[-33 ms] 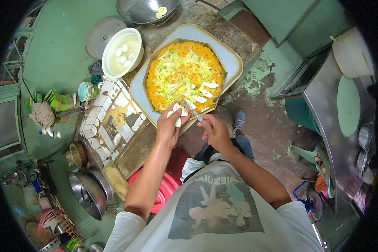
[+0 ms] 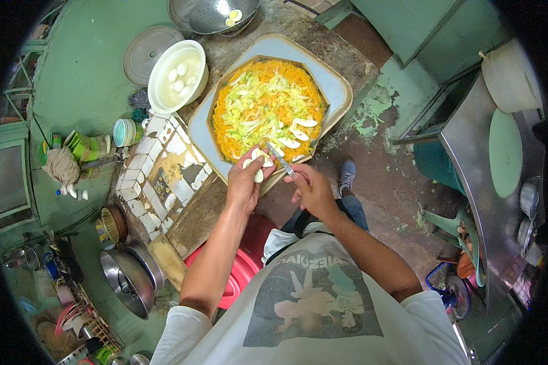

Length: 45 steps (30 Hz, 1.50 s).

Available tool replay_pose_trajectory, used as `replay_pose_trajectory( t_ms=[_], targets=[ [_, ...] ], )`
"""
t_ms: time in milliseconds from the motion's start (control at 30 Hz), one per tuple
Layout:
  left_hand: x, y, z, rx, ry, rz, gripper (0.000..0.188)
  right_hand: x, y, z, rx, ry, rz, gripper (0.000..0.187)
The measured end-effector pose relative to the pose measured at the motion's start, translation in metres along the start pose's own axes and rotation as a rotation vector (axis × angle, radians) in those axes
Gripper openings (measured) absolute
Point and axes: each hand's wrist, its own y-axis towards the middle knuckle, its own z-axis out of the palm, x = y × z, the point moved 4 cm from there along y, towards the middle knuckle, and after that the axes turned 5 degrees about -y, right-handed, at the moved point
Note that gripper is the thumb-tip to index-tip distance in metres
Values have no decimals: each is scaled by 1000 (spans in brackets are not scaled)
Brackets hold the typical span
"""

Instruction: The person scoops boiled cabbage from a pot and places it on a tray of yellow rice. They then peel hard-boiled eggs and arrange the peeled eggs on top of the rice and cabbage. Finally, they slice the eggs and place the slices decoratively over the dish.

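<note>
Egg pieces [image 2: 259,176] are being cupped in the left hand [image 2: 243,187], a knife [image 2: 280,158] being gripped by the right hand [image 2: 313,191], mid-frame. Upper centre, noodles [image 2: 225,135] are being topped (egg slices [image 2: 298,134] only lower right); whole eggs [image 2: 181,70] are apparently being left uncut, upper left.

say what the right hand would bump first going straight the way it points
Following the knife, the right hand would probably meet the left hand and its egg pieces first; depth is unclear, so it might pass over.
</note>
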Motion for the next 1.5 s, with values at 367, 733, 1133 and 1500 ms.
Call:
replay_pose_trajectory(
  t_ms=[367, 733, 1133, 1500],
  targets=[
    [-5, -2, -24, 39, -12, -134, 37, -26, -17, 29, -73, -201, -247, 27],
    [-20, 10, -36, -11, 130, -100, 37, -11, -12, 59, 14, 267, 64, 29],
    [-43, 16, -67, -16, 137, -151, 31, -46, 10, 104, -77, 208, -52, 28],
    [-28, -13, -36, 51, -81, 44, 41, 23, -16, 52, 89, -176, -117, 27]
  ],
)
